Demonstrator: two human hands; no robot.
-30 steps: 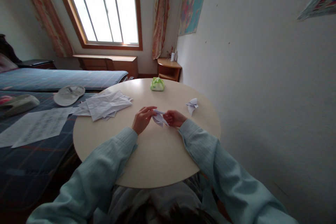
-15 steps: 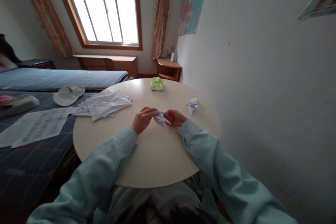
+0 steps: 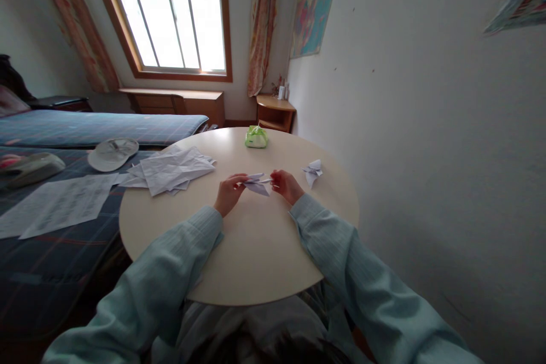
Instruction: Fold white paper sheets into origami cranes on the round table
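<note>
Over the middle of the round table (image 3: 256, 261), my left hand (image 3: 229, 193) pinches one end of a folded white paper piece (image 3: 257, 187). The piece has pointed flaps that spread toward the right. My right hand (image 3: 287, 186) is closed at its other end, with thumb and fingertips on a narrow paper tip. Off to the right lies another folded paper figure (image 3: 314, 170), apart from both hands. A stack of white paper sheets (image 3: 177, 169) rests on the table's left side.
A green tissue packet (image 3: 256, 137) sits toward the far edge of the table. Left of the table, a bed with a plaid cover (image 3: 25, 273) bears a pale cap (image 3: 113, 154) and printed sheets (image 3: 63, 205). A white wall (image 3: 426, 153) stands close on the right.
The folded paper has turned, and its flaps now point more to the right. My right hand has shifted slightly up, its fingers now only at the paper's tip.
</note>
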